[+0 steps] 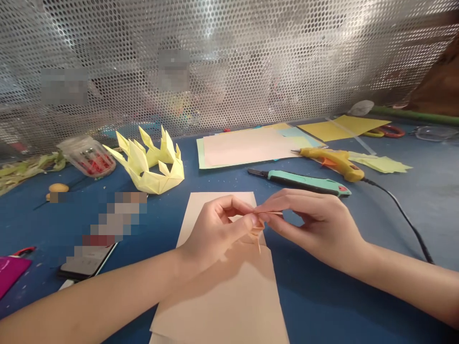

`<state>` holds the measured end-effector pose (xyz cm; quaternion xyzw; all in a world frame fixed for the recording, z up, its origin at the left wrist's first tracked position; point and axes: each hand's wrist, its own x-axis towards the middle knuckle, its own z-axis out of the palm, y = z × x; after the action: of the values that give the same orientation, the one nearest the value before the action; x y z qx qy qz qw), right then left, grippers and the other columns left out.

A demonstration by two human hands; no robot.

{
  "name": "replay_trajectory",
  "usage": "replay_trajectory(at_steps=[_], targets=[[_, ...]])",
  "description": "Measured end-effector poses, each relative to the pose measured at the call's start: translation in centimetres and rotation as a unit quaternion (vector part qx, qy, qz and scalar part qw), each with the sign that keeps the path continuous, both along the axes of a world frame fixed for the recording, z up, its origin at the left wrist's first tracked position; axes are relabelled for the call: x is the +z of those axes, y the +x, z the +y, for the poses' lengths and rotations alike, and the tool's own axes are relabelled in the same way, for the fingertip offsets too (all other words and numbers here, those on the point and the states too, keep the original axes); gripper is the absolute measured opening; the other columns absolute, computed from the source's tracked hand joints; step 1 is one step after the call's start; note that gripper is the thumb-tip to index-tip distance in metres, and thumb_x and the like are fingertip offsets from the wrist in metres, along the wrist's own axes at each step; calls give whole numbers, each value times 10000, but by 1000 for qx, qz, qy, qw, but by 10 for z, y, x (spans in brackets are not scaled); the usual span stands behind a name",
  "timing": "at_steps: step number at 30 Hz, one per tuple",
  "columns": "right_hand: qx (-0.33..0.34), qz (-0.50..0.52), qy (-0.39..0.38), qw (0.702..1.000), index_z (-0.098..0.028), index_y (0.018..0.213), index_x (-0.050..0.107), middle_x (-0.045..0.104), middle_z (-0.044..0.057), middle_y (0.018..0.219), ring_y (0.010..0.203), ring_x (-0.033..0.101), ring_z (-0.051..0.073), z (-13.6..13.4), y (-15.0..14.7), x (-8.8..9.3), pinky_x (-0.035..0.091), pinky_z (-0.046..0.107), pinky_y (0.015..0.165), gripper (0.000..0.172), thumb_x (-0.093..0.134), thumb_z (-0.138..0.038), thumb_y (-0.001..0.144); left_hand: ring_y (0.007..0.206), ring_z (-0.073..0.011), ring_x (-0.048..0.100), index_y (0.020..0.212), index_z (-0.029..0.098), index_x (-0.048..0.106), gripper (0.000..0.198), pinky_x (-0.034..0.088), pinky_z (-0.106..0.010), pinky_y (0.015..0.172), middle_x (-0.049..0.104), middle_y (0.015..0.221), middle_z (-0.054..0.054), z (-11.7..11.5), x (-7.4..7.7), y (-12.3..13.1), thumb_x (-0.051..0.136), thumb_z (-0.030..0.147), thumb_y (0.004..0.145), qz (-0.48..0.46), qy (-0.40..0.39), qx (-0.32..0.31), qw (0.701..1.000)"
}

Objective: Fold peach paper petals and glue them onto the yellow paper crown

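My left hand and my right hand meet above a peach paper sheet lying on the blue table. Both pinch a small folded piece of peach paper between thumb and fingers. The left fingers grip its left end and the right fingers hold its thin flat edge from the right. A narrow point of the folded piece hangs down below the fingers.
A yellow folded paper crown stands at the left. Behind it lies a clear jar. A teal utility knife and a yellow glue gun with a black cord lie behind my hands. Stacked paper sheets, a phone and a perforated metal screen surround the area.
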<state>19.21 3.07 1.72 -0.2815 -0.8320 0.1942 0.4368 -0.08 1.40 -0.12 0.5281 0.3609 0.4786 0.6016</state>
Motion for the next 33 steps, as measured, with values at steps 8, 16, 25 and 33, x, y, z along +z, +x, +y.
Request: replay_trajectory(at_steps=[8,16,25,33], targets=[[32,-35,56,997,-244,954,756,755,22,818,694,709,128,6,3,-1,576,222,614,161,635,-143,920,752,-118,685,739,168,700,80,563,-238,738,723,796,-4,3,-1,0,715,116,798,-20,-17,11,1000],[67,-56,95,992,-247,1129,748,717,51,960,816,692,115,14,10,-10,581,212,711,284,605,-92,938,821,-135,725,837,159,747,71,572,-259,828,769,846,-15,6,-6,-3,731,224,861,-96,-55,-13,994],[36,-58,119,991,-235,1025,760,743,34,914,779,706,109,12,8,-3,584,198,703,261,612,-51,915,874,-116,706,835,201,784,94,551,-221,842,770,891,9,8,-7,-4,736,262,888,-98,-43,-20,994],[116,-7,24,993,-232,957,756,744,37,958,855,719,139,11,13,-5,584,244,775,91,683,-276,924,855,-148,673,826,175,753,116,545,-270,820,721,909,-22,6,-8,-4,738,285,860,-37,-19,1,999]])
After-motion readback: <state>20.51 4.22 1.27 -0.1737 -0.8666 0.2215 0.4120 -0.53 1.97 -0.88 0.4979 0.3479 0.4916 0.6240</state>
